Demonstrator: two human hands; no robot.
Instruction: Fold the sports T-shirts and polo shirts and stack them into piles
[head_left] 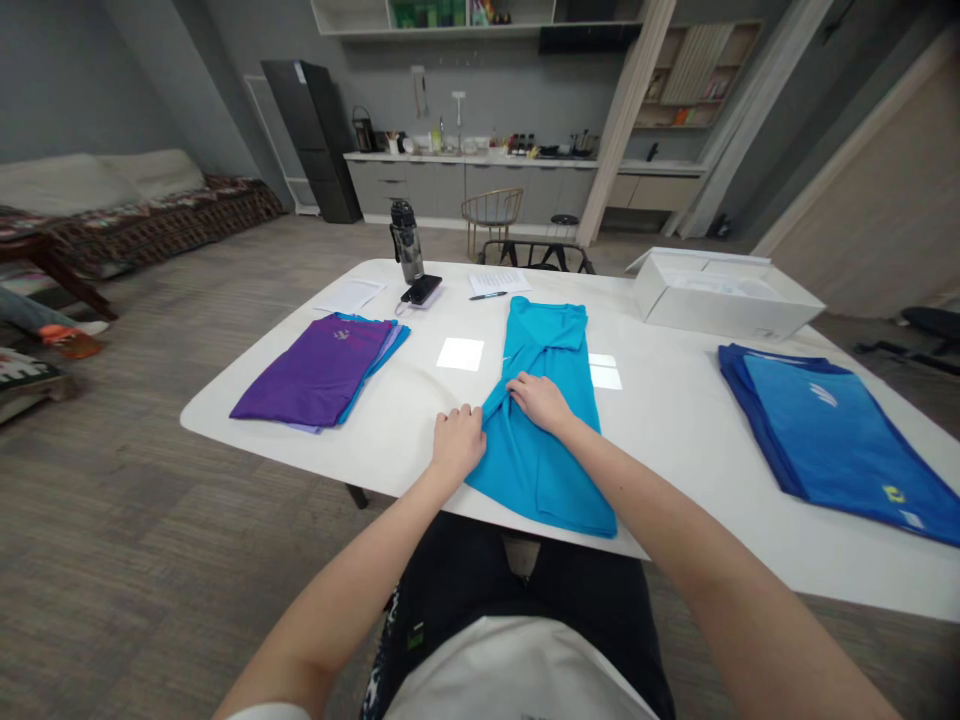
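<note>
A turquoise shirt [559, 450], partly folded into a long strip, lies on the white table [660, 470] in front of me. My left hand [459, 440] is closed on the shirt's left edge, fingers curled over the cloth. Just right of it and farther up, my right hand [538, 402] pinches the fabric near the middle, raising small creases. The shirt's far end is folded over, and its near end reaches the table's front edge. My fingertips are partly hidden in the cloth.
Left lies a stack of folded shirts, a purple shirt [322, 370] on top. Folded blue shirts [832, 420] lie right, near a white open box [712, 295]. Behind are a water bottle [407, 245], a phone [422, 290], a pen [488, 295] and paper [501, 281].
</note>
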